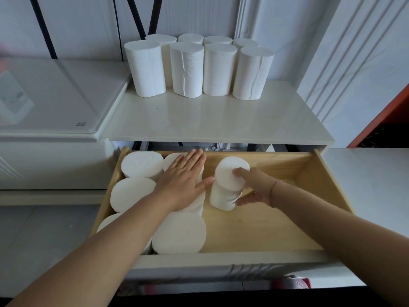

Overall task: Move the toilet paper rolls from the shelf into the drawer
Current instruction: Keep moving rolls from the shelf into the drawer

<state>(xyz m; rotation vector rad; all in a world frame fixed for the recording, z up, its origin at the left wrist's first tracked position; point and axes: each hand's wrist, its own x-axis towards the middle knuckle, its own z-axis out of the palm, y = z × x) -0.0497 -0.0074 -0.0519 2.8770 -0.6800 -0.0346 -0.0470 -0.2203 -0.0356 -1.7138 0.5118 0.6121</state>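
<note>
Several white toilet paper rolls [188, 69] stand upright in two rows at the back of the white shelf [217, 120]. Below it the wooden drawer [254, 229] is pulled out. Several rolls [180, 234] stand upright in its left half. My left hand [183, 179] lies flat, fingers spread, on top of rolls in the second column. My right hand [254, 187] grips one upright roll [228, 185] near the drawer's middle, thumb on its top, fingers around its side; the roll leans slightly.
A white appliance lid [51, 96] adjoins the shelf on the left. A white wall panel [354, 63] and an orange frame [380, 116] lie to the right. The drawer's right half shows bare wood.
</note>
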